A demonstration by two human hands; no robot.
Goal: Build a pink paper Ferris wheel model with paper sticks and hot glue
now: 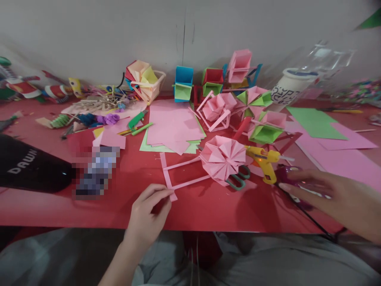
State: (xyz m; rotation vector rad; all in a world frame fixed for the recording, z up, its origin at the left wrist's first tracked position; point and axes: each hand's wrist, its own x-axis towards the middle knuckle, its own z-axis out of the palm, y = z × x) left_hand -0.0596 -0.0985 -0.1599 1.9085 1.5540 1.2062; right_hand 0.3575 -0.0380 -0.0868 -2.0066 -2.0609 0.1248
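Pale wall at the back; red table crowded along its far side with coloured paper models, a stack of pink sheets near the middle.

Work in hand: a pink paper frame lies flat at the near middle, its two rails running right to a folded pink rosette. Step, as I judge it: holding the frame's near corner in place while the other side reaches toward the tools. Next move seems to call for keeping that corner still and the fingers clear of the nozzle of the yellow glue gun, which shows a small orange light.

Left hand: comes up from the near edge, wrist low, fingers bent; grip closed, thumb and fingers together on the strip's near end.

Right hand: enters from the right, palm down, stretched over a purple object and a black cable, just beside the glue gun. Fingertips apart; cannot tell whether they clamp anything.
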